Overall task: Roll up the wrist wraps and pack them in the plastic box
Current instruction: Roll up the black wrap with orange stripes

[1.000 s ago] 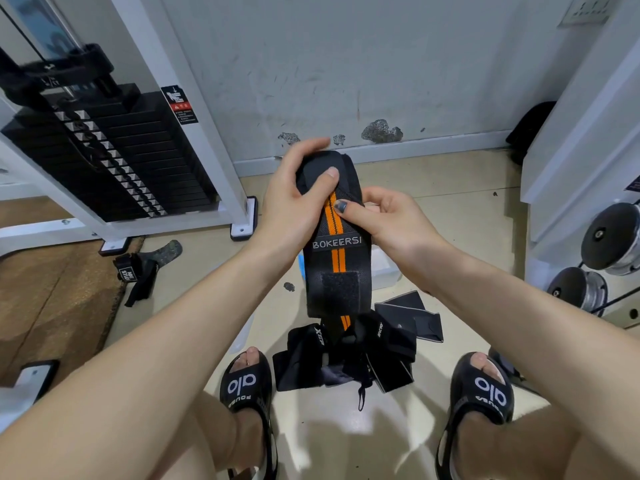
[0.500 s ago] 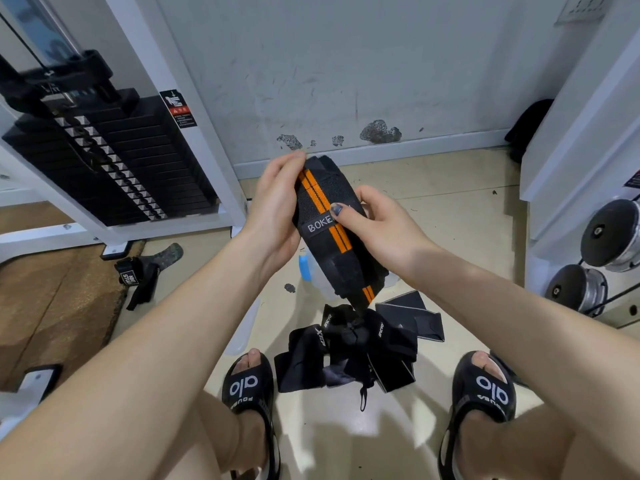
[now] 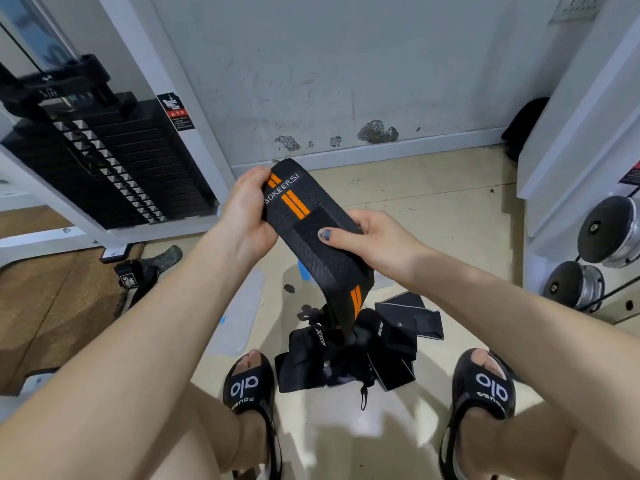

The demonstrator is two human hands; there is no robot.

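A black wrist wrap with orange stripes and white lettering stretches slantwise between my hands, its lower end hanging down to the floor. My left hand grips its upper end near the lettering. My right hand holds it lower down, thumb pressed on the black hook patch. A heap of several more black wraps lies on the floor between my feet. The clear plastic box with a blue clip shows only in part behind the held wrap, and its clear lid lies on the floor beside it.
A weight stack machine with white frame stands at left, a brown mat before it. A black strap lies on the mat's edge. Dumbbells sit on a rack at right. The wall is close ahead. My sandalled feet flank the heap.
The wrap has turned from hanging straight down to slanting across. My left hand moved up to the lettered end, and my right hand slid down to the hook patch.
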